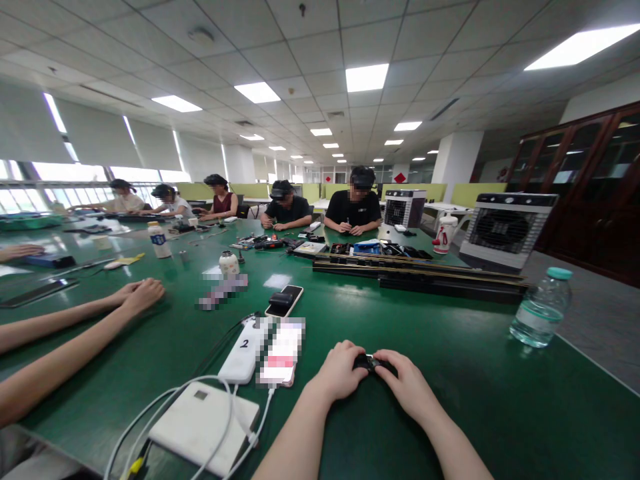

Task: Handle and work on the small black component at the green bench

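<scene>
**Both hands pinch a small black part at the near edge of the green counter**

The left hand [339, 371] and the right hand [409, 388] meet in front of the person, fingers curled in. Together they grip a small black part [371, 363], which sits between the fingertips of both, just above the counter [450, 333]. It is too small to make out what it is.

Just left of the left hand lies a white power bank [242, 355] marked "2", with a blurred phone [283, 355] touching its right side. Nearer the edge sits a flat white box [199, 427], with white cables [165, 400] looping over it. Beyond the power bank rests a dark phone [285, 300] with something black on top.

A co-worker's forearms stretch in from the left, the closed hand [143, 294] resting on the green top, well apart from the person's own hands.

To the right a water bottle [543, 308] with a teal cap stands upright near the counter's edge. Long black rails [425, 272] lie across the middle, and behind them stands a grey fan unit [505, 230]. Several more people sit working at the far end.
</scene>
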### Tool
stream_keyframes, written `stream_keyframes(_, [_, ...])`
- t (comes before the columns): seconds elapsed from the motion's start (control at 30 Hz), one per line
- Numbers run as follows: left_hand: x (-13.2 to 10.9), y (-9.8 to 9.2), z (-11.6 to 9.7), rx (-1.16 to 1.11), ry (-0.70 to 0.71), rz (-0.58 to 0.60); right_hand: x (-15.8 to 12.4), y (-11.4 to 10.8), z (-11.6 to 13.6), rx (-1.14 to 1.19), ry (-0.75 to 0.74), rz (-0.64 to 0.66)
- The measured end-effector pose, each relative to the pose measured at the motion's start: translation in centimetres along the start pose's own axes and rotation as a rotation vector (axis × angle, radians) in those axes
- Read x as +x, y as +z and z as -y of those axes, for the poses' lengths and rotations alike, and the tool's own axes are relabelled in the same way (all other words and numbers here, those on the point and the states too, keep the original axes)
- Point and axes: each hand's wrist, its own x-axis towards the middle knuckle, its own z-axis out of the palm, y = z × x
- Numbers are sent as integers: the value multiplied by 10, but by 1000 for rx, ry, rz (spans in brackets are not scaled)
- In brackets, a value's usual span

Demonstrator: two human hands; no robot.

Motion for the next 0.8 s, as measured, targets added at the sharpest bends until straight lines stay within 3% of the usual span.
stream_keyframes(0.8, [0, -1, -1, -9, -11, 7, 0, 1, 0, -26, -8, -12])
